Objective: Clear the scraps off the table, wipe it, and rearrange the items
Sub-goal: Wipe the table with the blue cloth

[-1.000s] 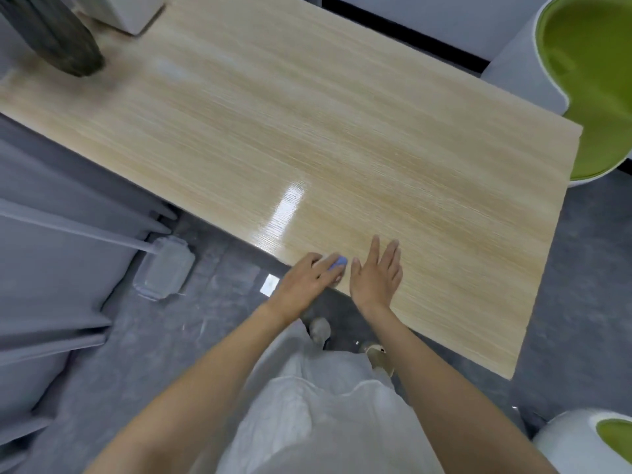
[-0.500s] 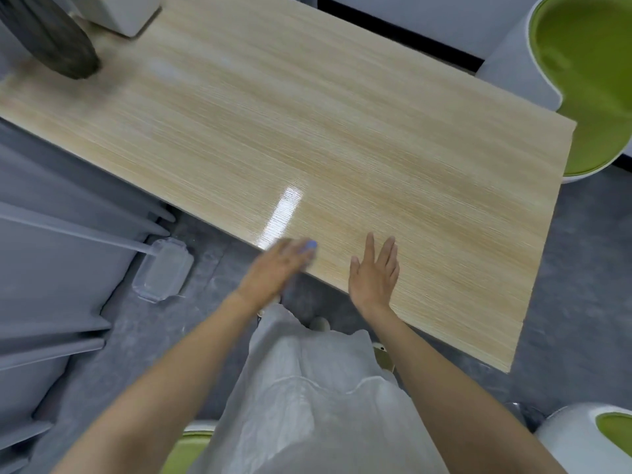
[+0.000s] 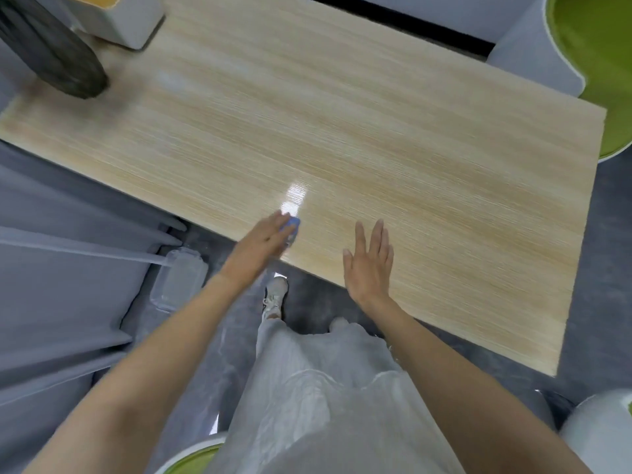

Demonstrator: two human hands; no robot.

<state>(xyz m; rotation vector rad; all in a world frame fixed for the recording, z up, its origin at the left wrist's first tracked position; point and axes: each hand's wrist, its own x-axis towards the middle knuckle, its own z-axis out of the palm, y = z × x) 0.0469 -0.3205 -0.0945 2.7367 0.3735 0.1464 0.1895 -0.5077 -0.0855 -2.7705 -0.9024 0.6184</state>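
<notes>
Two hands sit at the counter's (image 3: pixel 376 131) near edge. The left hand (image 3: pixel 263 237) presses a blue cloth (image 3: pixel 291 224) under straight, close-set fingers, and the right hand (image 3: pixel 371 265) lies flat beside it, fingers spread. Good wiping likely needs even pressure and overlapping strokes toward the far side.

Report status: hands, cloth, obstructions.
Left hand presses blue cloth on table, near edge. Right hand spread beside it, empty. Dark object, white box at far left corner.

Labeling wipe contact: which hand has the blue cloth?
The left hand, covering the blue cloth at the table edge; the right hand is spread flat, empty.
</notes>
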